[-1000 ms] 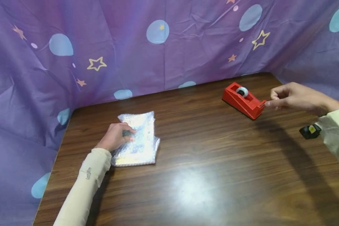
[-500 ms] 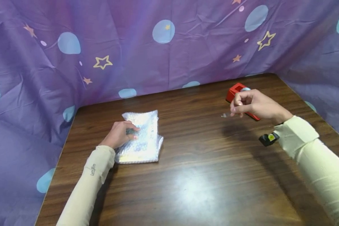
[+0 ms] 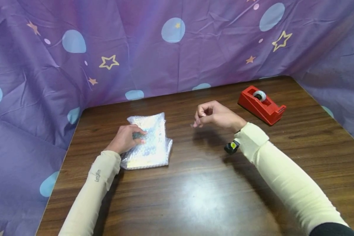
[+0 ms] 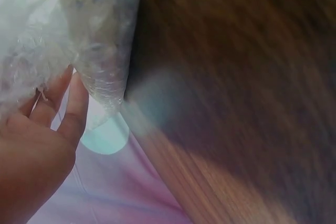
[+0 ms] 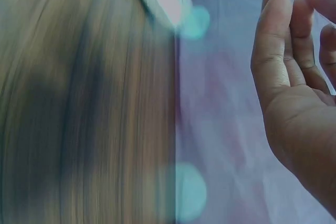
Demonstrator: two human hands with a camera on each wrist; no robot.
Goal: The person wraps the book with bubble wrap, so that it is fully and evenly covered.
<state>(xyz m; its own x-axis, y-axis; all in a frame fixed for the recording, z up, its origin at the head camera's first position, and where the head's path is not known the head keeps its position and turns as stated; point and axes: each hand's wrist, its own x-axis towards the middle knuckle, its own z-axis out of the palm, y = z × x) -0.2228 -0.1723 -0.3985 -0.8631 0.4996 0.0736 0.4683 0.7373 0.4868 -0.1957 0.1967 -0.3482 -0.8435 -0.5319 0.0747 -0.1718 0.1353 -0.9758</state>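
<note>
A flat package in clear bubble wrap lies at the left of the table. My left hand rests on its left part, thumb and index finger extended apart over the wrap. In the left wrist view, fingertips of that hand touch the crinkled wrap near its edge. Right of the package, above the table, my right hand pinches a small clear piece of tape between thumb and fingertips. The right wrist view shows this hand with fingers bent together; the tape is hidden there.
A red tape dispenser with a white roll stands at the back right of the brown wooden table. A purple curtain with stars and blue spots hangs behind and along the sides.
My right hand has left the tape dispenser with a piece of tape and moved left toward the package. My left hand has stayed on the package.
</note>
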